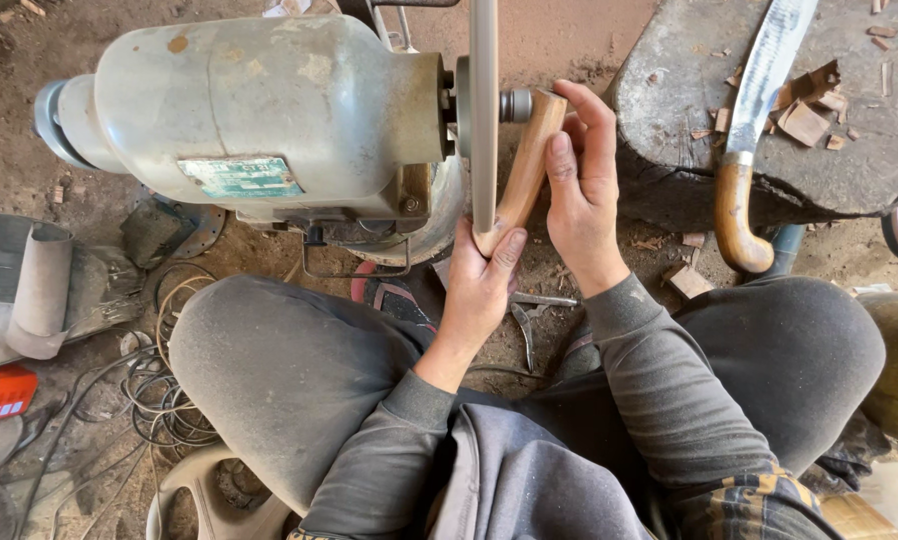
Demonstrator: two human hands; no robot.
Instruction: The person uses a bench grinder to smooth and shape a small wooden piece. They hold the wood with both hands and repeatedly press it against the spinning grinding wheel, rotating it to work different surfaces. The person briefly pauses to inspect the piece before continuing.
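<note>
The wooden handle (525,165), a pale curved blank, sits tilted against the right face of the thin sanding disc (483,115), its upper end just beside the spindle nut. It looks stiff, light and dry, smooth enough to slip, so a hold at both ends, clear of the disc face, seems the safest grip. The left hand (481,285) comes up from below, thumb and fingers pinching the lower end of the handle. The right hand (581,185) covers the upper part, fingers pressed together and curled over the wood, thumb lying along its side; both wrists are bent in toward the disc, forearms resting between the raised knees. Left of the fingers stands the grey motor (259,115) that drives the disc. Right of the fingers, on a dark stone block (669,150), lies 1 finished knife (754,120) among wood chips. Pliers (529,320) lie on the dirt below the hands.
</note>
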